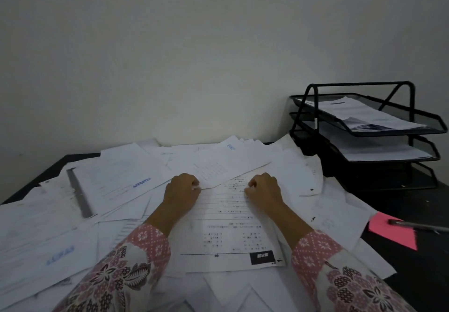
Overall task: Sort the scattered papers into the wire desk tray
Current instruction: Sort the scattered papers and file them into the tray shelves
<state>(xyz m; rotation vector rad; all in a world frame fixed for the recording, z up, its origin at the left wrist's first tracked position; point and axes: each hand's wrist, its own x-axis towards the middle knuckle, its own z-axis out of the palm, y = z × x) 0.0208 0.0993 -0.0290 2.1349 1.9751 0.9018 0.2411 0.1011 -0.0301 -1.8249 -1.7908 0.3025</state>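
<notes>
White papers (pixel 126 178) lie scattered in overlapping layers over the dark desk. A printed sheet (pixel 226 217) with a black block at its lower right lies on top in the middle. My left hand (pixel 182 190) is curled at this sheet's left edge and my right hand (pixel 263 190) is curled at its right edge; the fingers of both seem to pinch the paper. The sheet's far end is tucked under another slanted page (pixel 230 166). The black wire desk tray (pixel 364 132) stands at the back right with three tiers; the top and middle tiers hold papers.
A grey metal ruler (pixel 79 193) lies on the papers at the left. A pink note (pixel 391 234) with a pen (pixel 413 225) on it sits on the bare desk (pixel 413 275) at the right. A pale wall rises just behind the desk.
</notes>
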